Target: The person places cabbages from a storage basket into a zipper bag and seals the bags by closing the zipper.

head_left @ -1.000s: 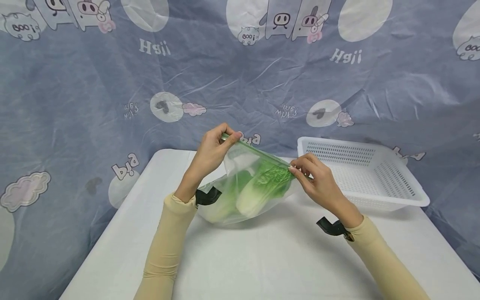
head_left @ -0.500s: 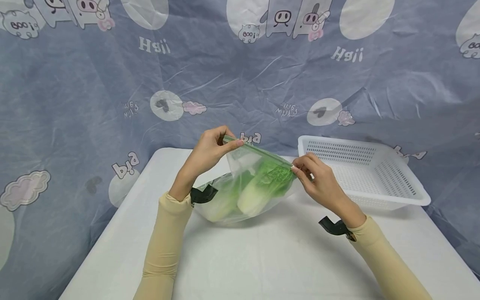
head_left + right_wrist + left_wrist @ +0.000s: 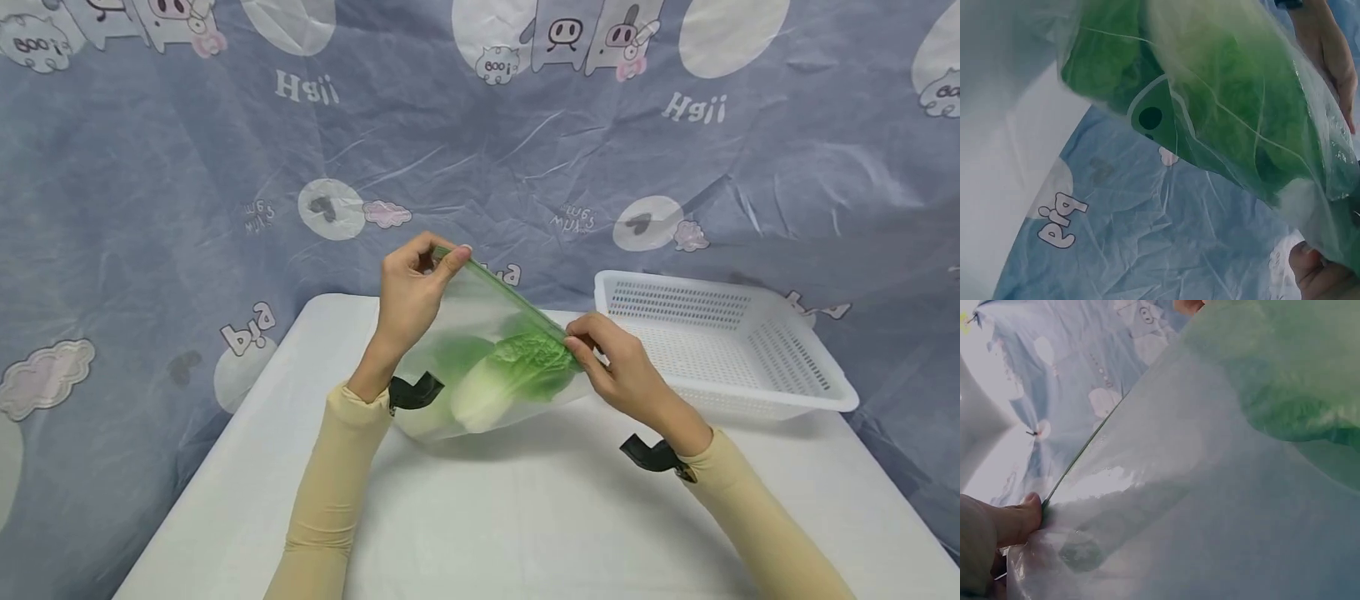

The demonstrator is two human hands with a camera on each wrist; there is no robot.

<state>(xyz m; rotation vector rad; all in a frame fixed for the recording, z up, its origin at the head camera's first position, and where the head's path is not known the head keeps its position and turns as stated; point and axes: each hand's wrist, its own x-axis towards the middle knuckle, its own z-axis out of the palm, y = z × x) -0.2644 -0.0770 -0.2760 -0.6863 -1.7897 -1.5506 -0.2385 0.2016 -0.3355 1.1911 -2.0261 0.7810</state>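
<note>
A clear zip bag (image 3: pixel 468 308) with a green seal strip holds a napa cabbage (image 3: pixel 487 396), pale at its base and leafy green at its top. A second, hazier green and white shape (image 3: pixel 431 400) shows behind the plastic. With thumb and fingers my left hand (image 3: pixel 408 296) pinches the raised upper-left corner of the strip. Lower down, my right hand (image 3: pixel 622 367) pinches the strip's other end, close to the leaves. The left wrist view shows the film (image 3: pixel 1210 519) stretched taut from the left thumb (image 3: pixel 1025 519). Green leaves (image 3: pixel 1222 81) fill much of the right wrist view.
A white perforated plastic basket (image 3: pixel 772 392) stands at the back right of the white table (image 3: pixel 525 517), beside the right hand. A blue-grey printed curtain (image 3: pixel 465 150) hangs behind and around the table.
My left hand rises slightly and shifts left with its corner of the bag. My right hand slips a little left and down. The strip slopes more steeply and the cabbage has shifted left.
</note>
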